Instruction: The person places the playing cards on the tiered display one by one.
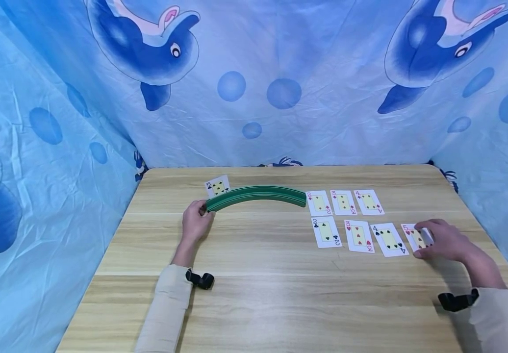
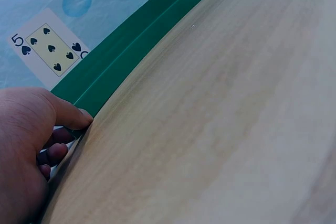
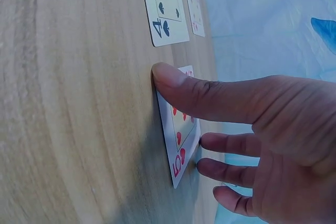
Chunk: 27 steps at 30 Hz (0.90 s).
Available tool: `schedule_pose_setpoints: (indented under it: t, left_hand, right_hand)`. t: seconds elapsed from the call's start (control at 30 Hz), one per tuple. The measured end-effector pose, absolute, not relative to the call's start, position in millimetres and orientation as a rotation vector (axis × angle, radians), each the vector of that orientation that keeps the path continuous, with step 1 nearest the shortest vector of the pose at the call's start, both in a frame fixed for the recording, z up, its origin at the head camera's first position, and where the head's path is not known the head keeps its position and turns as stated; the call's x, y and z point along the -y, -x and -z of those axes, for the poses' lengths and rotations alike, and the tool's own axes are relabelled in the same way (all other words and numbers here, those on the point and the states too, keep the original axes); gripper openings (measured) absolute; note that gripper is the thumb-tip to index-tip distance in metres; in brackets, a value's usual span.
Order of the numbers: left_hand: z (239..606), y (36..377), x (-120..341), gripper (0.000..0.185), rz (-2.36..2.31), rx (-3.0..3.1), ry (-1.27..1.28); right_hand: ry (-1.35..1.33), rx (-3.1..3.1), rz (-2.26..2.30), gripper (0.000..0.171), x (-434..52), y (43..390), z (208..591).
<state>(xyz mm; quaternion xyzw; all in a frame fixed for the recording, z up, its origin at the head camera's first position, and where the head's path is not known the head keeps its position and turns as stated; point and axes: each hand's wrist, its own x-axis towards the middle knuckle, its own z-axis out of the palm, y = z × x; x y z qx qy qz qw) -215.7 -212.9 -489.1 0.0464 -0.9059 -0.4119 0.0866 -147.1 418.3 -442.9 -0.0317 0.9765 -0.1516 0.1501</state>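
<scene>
Pinched at its left end between the thumb and fingers of the left hand (image 1: 195,220) is a long, curved, grooved green rail (image 1: 258,192), laid on a pale wood-grain table (image 1: 258,255) with its bow turned away from the person. By the right hand (image 1: 448,240), well to the right of the rail, a white-bordered playing card, the red five of hearts (image 1: 416,237), is held narrowly by opposite edges, the thumb set at the near edge and fingertips at the far one. Behind the rail's left end a black five of spades (image 1: 218,186) is propped upright; its lower edge is hidden, so whether it is seated in the groove cannot be told. Just beside the rail's right end a row is begun by the red two of diamonds (image 1: 319,203), followed rightward by the three of diamonds (image 1: 343,202) and four of diamonds (image 1: 368,202). Nearer the person than that end, the black two of clubs (image 1: 326,232), red three of hearts (image 1: 359,236) and black four of spades (image 1: 389,239) are laid face up. Beyond the rail, blue cartoon-printed cloth (image 1: 333,137) is hung.
</scene>
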Motion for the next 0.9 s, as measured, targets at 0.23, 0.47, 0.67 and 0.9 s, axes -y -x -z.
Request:
schedule_pose_setpoints:
  t: [0.23,0.47,0.67,0.9]
  left_hand:
    - [489.3,216.0,212.8,0.038,1.241,2.682,-0.134]
    - [489.5,215.8,213.1,0.038,1.221,2.679,-0.129]
    - [488.8,215.2,212.6,0.038,1.212,2.693,-0.139]
    - [489.2,216.6,212.7,0.037,1.218,2.691,-0.132]
  right_hand:
    - [0.095,-2.807,0.413,0.084,-416.7,149.1,441.4]
    - [0.123,-2.821,0.392,0.08,-416.6,151.7,442.0]
    - [0.131,-2.825,0.378,0.081,-416.3,153.3,441.0]
    - [0.12,-2.819,0.395,0.081,-416.1,152.2,440.7]
